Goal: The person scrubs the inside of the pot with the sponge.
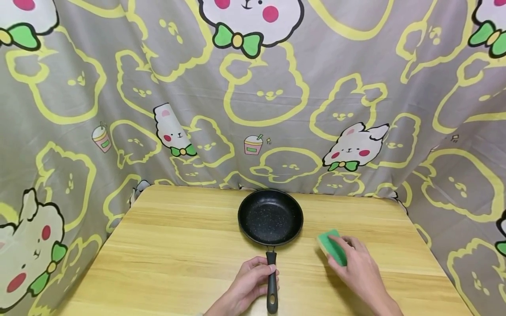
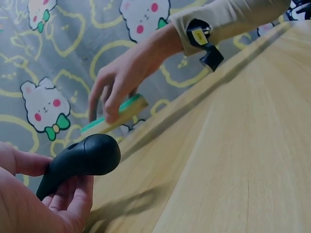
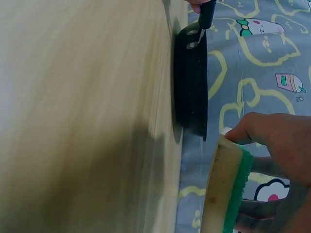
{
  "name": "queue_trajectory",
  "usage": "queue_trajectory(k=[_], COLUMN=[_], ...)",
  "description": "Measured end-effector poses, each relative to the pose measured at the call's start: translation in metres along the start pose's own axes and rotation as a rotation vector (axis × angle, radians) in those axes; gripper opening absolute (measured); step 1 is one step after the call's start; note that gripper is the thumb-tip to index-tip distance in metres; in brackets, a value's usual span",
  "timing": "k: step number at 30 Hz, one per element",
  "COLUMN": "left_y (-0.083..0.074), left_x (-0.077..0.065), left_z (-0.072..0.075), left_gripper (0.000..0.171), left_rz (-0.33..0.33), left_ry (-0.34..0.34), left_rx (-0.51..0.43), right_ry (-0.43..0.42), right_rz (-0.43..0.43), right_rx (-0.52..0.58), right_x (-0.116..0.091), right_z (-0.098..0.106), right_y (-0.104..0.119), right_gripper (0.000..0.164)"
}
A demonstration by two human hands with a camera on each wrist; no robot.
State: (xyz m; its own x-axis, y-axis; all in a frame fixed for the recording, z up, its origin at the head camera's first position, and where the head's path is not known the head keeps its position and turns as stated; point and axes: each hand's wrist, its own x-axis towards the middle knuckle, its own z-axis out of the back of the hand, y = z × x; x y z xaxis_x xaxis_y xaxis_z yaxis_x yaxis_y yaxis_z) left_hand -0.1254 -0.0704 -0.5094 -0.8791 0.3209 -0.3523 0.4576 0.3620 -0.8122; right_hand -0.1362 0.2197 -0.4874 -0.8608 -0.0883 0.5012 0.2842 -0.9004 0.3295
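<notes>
My left hand (image 1: 251, 280), bottom middle, grips the handle (image 1: 272, 287); my right hand (image 1: 360, 262), lower right, pinches the sponge (image 1: 334, 251). I'd steady the pan (image 1: 270, 217).

Speckled black pan (image 1: 270, 217), green-cream sponge (image 1: 330, 245), patterned curtain (image 1: 265, 94)

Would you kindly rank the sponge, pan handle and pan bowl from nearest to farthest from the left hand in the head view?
1. Pan handle: gripped by the left hand.
2. Pan bowl: straight ahead, beyond the handle.
3. Sponge: off to the right, in the right hand.
</notes>
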Motion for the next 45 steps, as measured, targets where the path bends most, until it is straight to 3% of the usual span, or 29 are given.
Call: queue_trajectory(k=[20, 29, 45], left_y=[0.004, 0.001, -0.005], left_x=[-0.005, -0.003, -0.002], left_z=[0.003, 0.000, 0.006], left_gripper=[0.027, 0.030, 0.023], left_rz=[0.054, 0.060, 0.048], left_ry=[-0.051, -0.017, 0.048], left_rx=[0.083, 0.087, 0.038], right_ry=[-0.013, -0.032, 0.106], right_rz=[0.117, 0.145, 0.175], right_rx=[0.099, 0.096, 0.077], right_x=[0.025, 0.041, 0.066], right_z=[-0.021, -0.025, -0.043], right_y=[0.027, 0.034, 0.054], right_gripper=[0.050, 0.047, 0.047])
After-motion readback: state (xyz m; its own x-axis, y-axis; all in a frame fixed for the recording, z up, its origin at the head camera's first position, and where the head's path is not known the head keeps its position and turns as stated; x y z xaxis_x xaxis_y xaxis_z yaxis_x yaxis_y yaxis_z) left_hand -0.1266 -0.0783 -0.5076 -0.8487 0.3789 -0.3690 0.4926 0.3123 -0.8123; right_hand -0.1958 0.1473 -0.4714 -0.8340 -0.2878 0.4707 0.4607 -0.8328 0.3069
